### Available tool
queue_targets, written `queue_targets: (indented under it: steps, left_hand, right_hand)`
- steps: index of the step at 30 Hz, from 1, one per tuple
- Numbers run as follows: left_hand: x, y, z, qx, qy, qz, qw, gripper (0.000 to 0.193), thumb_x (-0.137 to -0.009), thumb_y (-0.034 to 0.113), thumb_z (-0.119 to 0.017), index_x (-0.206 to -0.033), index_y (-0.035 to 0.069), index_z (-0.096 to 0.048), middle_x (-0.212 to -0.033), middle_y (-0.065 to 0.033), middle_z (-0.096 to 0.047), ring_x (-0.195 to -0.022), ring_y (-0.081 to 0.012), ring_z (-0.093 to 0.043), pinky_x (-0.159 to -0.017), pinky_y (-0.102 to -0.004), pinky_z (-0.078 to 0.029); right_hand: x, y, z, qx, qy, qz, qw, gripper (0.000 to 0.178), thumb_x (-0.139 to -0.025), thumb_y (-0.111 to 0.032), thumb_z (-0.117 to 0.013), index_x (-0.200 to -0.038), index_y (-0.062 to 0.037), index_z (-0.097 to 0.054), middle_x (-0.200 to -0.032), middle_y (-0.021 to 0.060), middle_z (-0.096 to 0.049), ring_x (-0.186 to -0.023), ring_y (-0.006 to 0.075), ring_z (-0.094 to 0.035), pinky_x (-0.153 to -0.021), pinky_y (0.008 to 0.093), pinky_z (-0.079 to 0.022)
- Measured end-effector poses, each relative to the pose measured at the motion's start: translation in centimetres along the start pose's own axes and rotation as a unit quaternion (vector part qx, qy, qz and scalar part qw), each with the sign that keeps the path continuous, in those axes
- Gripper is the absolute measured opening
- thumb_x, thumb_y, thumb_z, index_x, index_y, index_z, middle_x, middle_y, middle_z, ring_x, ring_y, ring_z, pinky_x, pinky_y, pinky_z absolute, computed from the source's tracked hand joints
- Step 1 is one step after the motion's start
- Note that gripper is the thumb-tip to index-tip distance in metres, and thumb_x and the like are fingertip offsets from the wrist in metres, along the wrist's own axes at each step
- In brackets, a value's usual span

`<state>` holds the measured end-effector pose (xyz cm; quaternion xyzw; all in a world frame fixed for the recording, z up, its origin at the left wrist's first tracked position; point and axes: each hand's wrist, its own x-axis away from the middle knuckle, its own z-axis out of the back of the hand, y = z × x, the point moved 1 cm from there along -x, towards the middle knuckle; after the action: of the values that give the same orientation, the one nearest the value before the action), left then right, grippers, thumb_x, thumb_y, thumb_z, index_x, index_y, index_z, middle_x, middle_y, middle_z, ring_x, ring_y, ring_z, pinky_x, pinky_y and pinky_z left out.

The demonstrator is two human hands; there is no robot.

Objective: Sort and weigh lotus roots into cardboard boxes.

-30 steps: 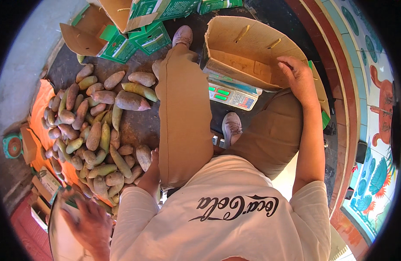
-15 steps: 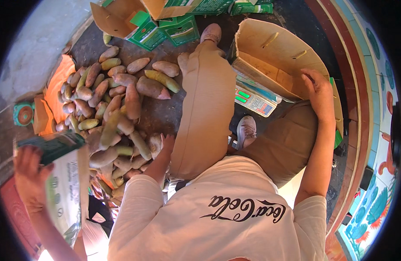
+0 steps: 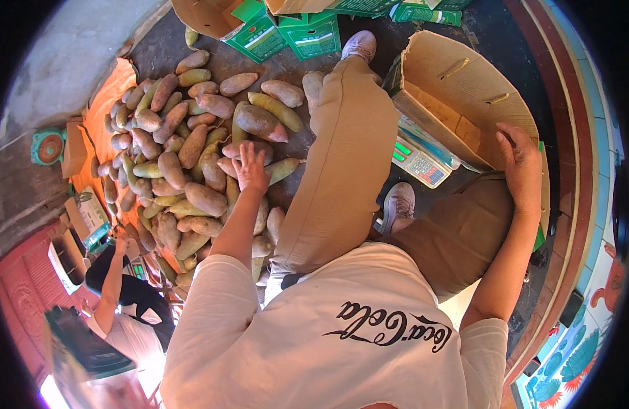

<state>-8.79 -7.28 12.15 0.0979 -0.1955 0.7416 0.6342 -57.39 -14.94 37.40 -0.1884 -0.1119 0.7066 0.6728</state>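
Tubers [image 3: 205, 199], reddish and greenish, lay heaped beneath the fingers of the left hand [image 3: 253, 170] and spread away to their left; those fingers were splayed wide, closed round none. The fingers of the right hand [image 3: 523, 167], loosely bent and part open with nothing between them, hung beside an open cardboard box [image 3: 474, 71]; whether they touched it was hard to tell. Left of them sat a scale [image 3: 423, 165].
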Motion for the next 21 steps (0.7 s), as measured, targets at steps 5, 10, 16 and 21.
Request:
queue_targets:
  steps: [5,10,16,21]
  left_hand:
    - [0.3,0.1,0.8,-0.045,0.000,0.014,0.999,0.073,-0.069,0.033,-0.072,-0.133,0.022,-0.037,-0.146,-0.0059,-0.020,-0.136,-0.0277,-0.012,-0.105,-0.0536,-0.017]
    - [-3.2,-3.3,2.4,0.006,0.088,0.074,0.993,0.074,-0.069,0.027,-0.071,-0.134,0.022,-0.035,-0.145,-0.0076,-0.020,-0.135,-0.0292,-0.015,-0.105,-0.0512,-0.021]
    - [-7.3,-4.0,3.6,0.008,-0.062,0.052,0.997,0.064,-0.071,0.031,-0.070,-0.127,0.013,-0.044,-0.139,-0.0086,-0.034,-0.127,-0.0274,-0.033,-0.101,-0.0431,-0.033]
    - [-7.4,-2.5,4.0,-0.111,-0.200,0.004,0.973,0.040,-0.075,0.031,-0.064,-0.108,0.009,-0.061,-0.118,-0.0115,-0.055,-0.103,-0.0275,-0.058,-0.085,-0.0401,-0.047]
  right_hand:
    - [0.0,0.1,-0.1,0.013,-0.013,-0.003,1.000,0.016,-0.083,-0.012,-0.059,-0.096,-0.0033,-0.063,-0.093,0.0139,-0.064,-0.085,0.0289,-0.062,-0.075,0.0326,-0.048]
    - [-0.1,0.1,-0.3,0.011,-0.014,0.003,1.000,0.016,-0.083,-0.012,-0.059,-0.096,-0.0040,-0.063,-0.093,0.0139,-0.064,-0.086,0.0295,-0.062,-0.075,0.0334,-0.047]
    - [-0.1,-0.3,-0.1,0.025,-0.002,0.008,1.000,0.016,-0.081,-0.010,-0.060,-0.096,-0.0032,-0.062,-0.093,0.0141,-0.063,-0.086,0.0309,-0.061,-0.075,0.0353,-0.047]
    - [0.0,-0.5,-0.1,0.021,0.017,0.016,1.000,0.015,-0.079,-0.011,-0.060,-0.092,-0.0040,-0.062,-0.090,0.0135,-0.063,-0.084,0.0311,-0.061,-0.073,0.0368,-0.048]
